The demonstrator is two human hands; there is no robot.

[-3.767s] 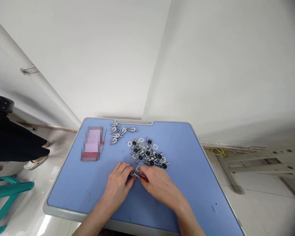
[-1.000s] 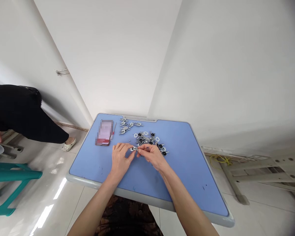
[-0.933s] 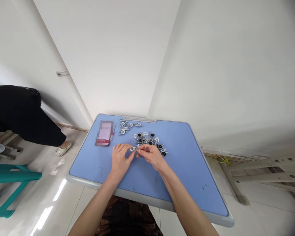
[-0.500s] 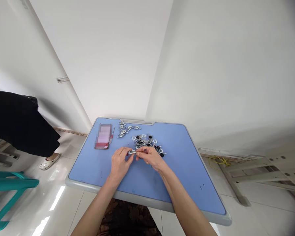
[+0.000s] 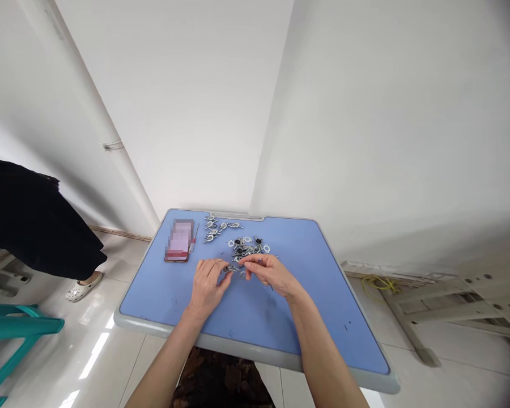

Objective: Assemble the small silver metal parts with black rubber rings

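Between its thumb and fingers my left hand pinches a small metal part above the blue table. Just to the right is my right hand, its thumb and index finger together; what they hold, if anything, is too small to make out. Behind my hands lies a pile of metal parts with black round pieces, partly covered by my right hand. A smaller group of metal parts rests near the far edge.
A phone with a blurred screen lies at the table's left, beside a thin screwdriver-like tool. A person in black stands at the left near a green stool. Yellow cable lies on the floor at right.
My right hand has moved slightly right, away from the part in my left hand. The whole view has shifted slightly.
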